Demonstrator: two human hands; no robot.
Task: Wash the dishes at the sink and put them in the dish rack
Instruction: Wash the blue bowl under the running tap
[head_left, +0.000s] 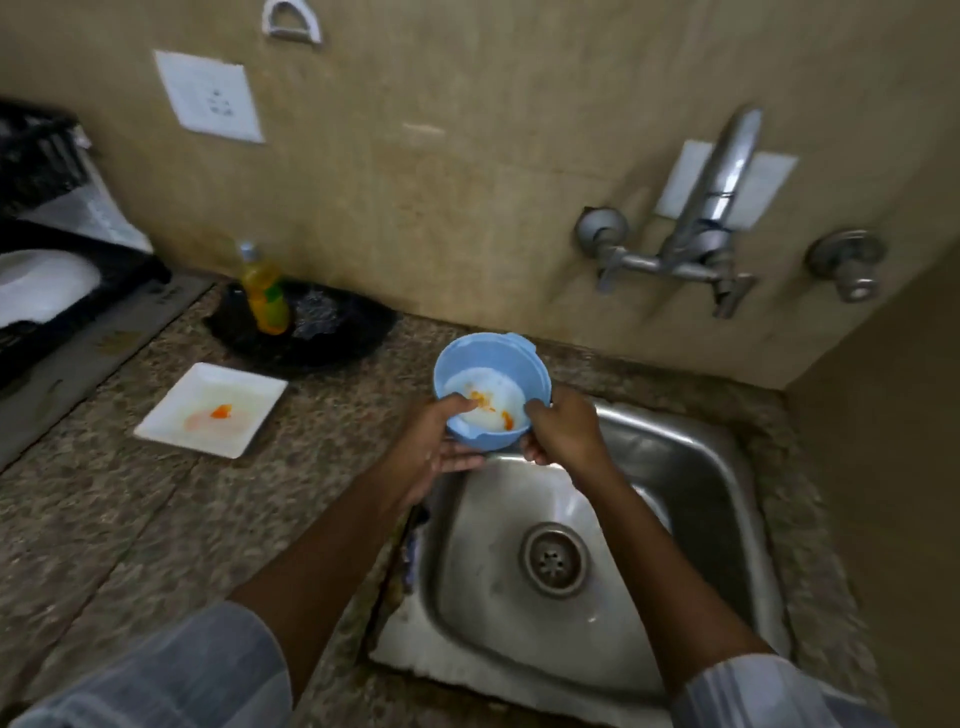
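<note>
1. Bowl: light blue, with small rim handles, held upright above the back-left corner of the sink. Its floor carries a white film with orange smears.
2. Left hand: cups the bowl from below on its left side, fingers curled under the base, thumb hooked over the near rim.
3. Right hand: clasps the bowl's right side, thumb over the rim, fingers closed around the outer wall.
4. Sink: steel, its drain exposed, set into a speckled counter.
5. Tap: wall-mounted, behind the sink, spout angled upward; no water visible.
6. Plate: white, square, flat on the counter left of the bowl, with an orange smear.
7. Soap bottle: yellow, upright in a black tray against the wall, a scrubber just beside it.
8. Rack: black, at the far left edge, holding a white dish.
</note>
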